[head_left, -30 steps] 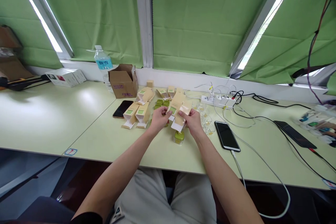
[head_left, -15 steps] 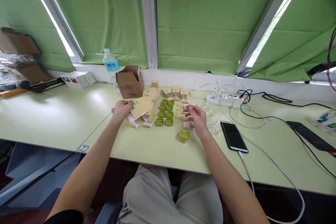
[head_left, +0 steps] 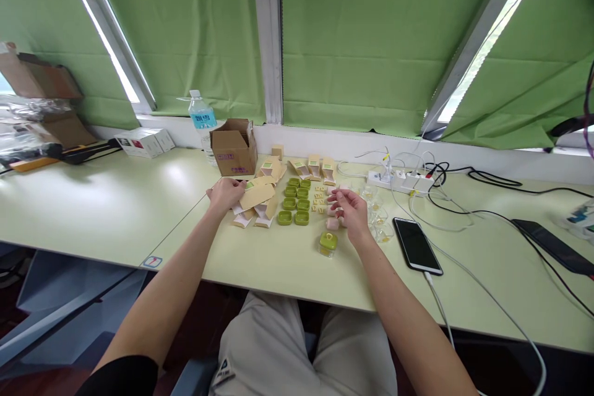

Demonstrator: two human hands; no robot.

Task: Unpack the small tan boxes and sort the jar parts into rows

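My left hand (head_left: 226, 193) is at the left edge of a pile of flattened cream cartons (head_left: 258, 196), its fingers closed on one of them. Over the right side of the small parts, my right hand (head_left: 349, 210) hovers with its fingers curled loosely apart, and nothing shows in them. Beneath and beside it lie pale pink pieces (head_left: 332, 223) and clear cups (head_left: 381, 232). Green square lids (head_left: 301, 218) stand in two columns between my hands, with tiny yellow pieces (head_left: 318, 201) to their right. A clear container with a green lid (head_left: 328, 243) sits nearest me.
Behind the cartons are an open cardboard box (head_left: 234, 151) and a water bottle (head_left: 202, 117). On the right lie a phone (head_left: 416, 245) on a white cable, a power strip (head_left: 401, 181) and black cables. White boxes (head_left: 145, 142) stand at the back left.
The whole view has shifted slightly, so the table things appear a little farther right. Both hands keep nearly the same places relative to the things on the table.
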